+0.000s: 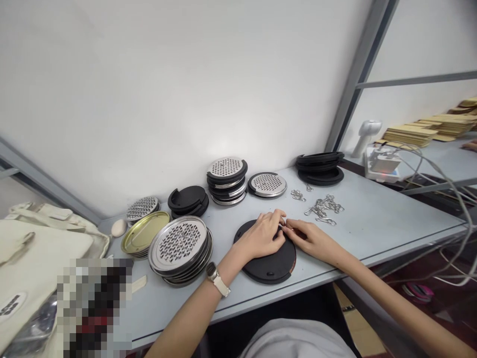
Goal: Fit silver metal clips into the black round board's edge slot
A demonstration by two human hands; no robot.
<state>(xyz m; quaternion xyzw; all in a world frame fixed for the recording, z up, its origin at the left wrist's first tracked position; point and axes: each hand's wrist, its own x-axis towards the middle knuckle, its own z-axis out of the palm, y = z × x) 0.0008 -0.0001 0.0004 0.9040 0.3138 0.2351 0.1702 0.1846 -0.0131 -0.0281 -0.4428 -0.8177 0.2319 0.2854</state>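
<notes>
A round black disc (266, 266) lies flat on the table in front of me, with a thin reddish-brown edge showing at its right side. My left hand (263, 234) rests over the disc, its fingers curled and pinched together near the disc's upper right edge. Against those fingertips, my right hand (307, 236) pinches at the same spot with thumb and forefinger. Whatever lies between the fingertips is small and mostly hidden. Beyond my right hand is a loose heap of silver wire hooks (325, 205), with a smaller group of hooks (297, 195) beside it.
Stacked metal grater discs (181, 243) stand left, beside gold-coloured lids (146, 233). Black rings (188, 200), a stack of black-rimmed graters (227, 181), a single one (267, 184) and more black rings (319, 169) line the wall. Cables (443, 174) hang at right.
</notes>
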